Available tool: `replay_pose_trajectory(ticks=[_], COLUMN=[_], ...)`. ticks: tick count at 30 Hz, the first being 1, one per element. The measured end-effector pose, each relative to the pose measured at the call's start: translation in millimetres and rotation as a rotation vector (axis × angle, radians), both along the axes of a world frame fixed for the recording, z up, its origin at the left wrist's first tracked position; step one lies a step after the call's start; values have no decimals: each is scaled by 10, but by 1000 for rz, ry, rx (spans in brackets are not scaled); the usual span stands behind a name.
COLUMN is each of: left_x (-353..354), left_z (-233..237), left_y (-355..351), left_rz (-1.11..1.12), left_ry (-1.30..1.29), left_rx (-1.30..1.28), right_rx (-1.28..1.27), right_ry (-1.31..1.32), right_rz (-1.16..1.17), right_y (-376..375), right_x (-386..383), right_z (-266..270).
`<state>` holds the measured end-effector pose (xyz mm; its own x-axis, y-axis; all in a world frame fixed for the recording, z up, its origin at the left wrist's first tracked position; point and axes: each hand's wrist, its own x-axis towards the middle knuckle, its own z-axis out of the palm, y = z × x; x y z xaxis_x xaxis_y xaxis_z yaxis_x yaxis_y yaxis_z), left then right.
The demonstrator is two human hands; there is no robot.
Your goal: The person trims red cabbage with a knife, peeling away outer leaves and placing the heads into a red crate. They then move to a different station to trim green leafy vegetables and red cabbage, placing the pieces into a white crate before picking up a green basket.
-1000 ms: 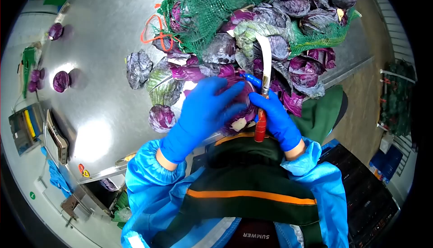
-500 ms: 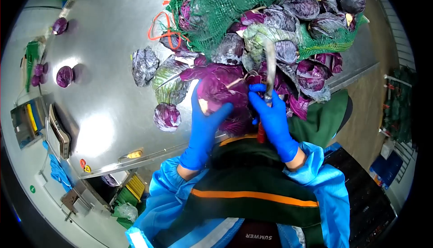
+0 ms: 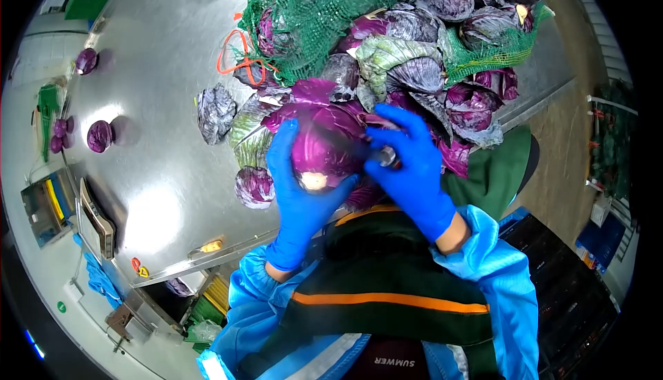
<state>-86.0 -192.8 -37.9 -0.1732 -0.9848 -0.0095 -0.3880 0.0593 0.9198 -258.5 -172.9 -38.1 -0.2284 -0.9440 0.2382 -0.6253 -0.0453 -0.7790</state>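
A large red cabbage [image 3: 323, 141] sits in front of me at the table's near edge, its pale cut stem end turned toward me. My left hand [image 3: 302, 188], in a blue glove, grips it from the left and below, thumb along the underside. In my blue-gloved right hand [image 3: 412, 173] is a knife [image 3: 388, 155]; its metal base shows between the fingers, and the blade is smeared by motion over the cabbage's right side. Loose purple leaves [image 3: 452, 155] lie just beyond my right hand.
A green mesh bag [image 3: 324, 17] spills several red cabbages across the back of the metal table [image 3: 159, 131]. Small cabbages [image 3: 100, 136] stand at the left. An orange strap [image 3: 235, 55] lies by the bag. Near the front edge are a yellow-handled tool [image 3: 207, 247] and scissors [image 3: 140, 267].
The knife has swung from upright down across the cabbage, its blade now blurred. My left hand has shifted left and the cabbage has turned, bringing its stem end into view.
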Motion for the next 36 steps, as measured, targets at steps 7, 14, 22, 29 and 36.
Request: replay_pose_trajectory(ticks=[7,14,22,29,36], left_x=[226,414,252,440,434], left_z=[-17,-335,240,301,185], left_y=[39,80,-104,-415,-385], left_rz=[-16,232,29,-279,-121], left_ry=[398,1303,997,135,174], left_rx=[285,696,741,-102,83], right_rx=[639,50,630,890,375], right_ry=[-828,-125,-1162,-1162,-461], right_rz=[-405,-25,116,90,-3], right_y=[-381,-300,-359,-361,-410], right_x=[-565,-168,-6,-63,-178], right_z=[-193,257,214,372,229])
